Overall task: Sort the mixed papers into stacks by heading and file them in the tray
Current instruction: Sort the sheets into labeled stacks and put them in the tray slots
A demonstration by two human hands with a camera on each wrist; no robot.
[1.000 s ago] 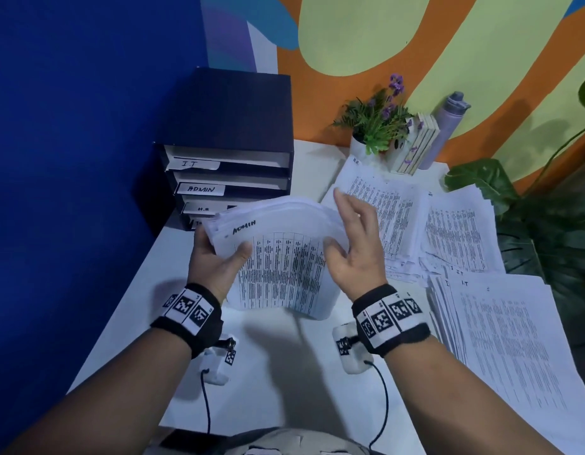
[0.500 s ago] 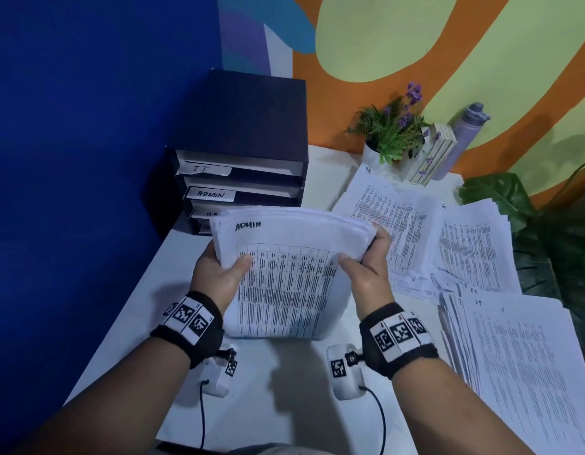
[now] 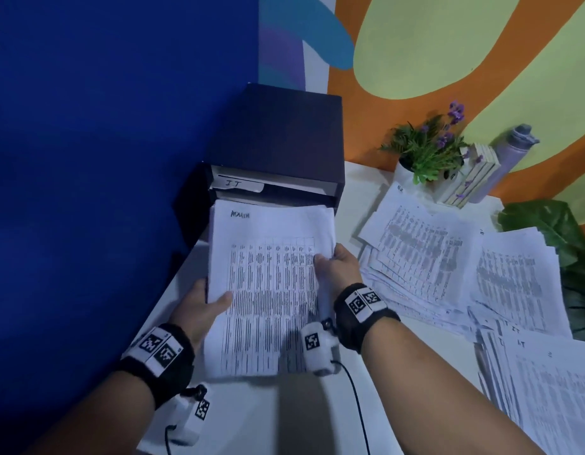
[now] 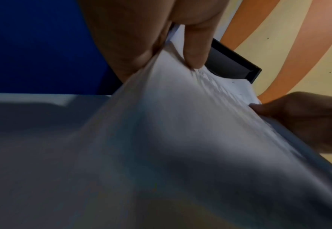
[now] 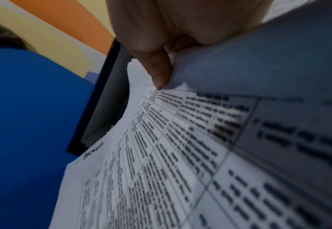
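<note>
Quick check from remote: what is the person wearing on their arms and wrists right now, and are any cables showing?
Both forearms are bare, no sleeves. Each wrist has a black band with white square-code tags; the right band matches. A small white camera unit, also tagged, hangs under each wrist, with a thin black cable trailing back. The left hand and right hand are ungloved.

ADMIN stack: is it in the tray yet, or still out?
Mostly out. Both hands grip the ADMIN stack at its sides; only its far edge reaches the tray, below the IT slot.
</note>
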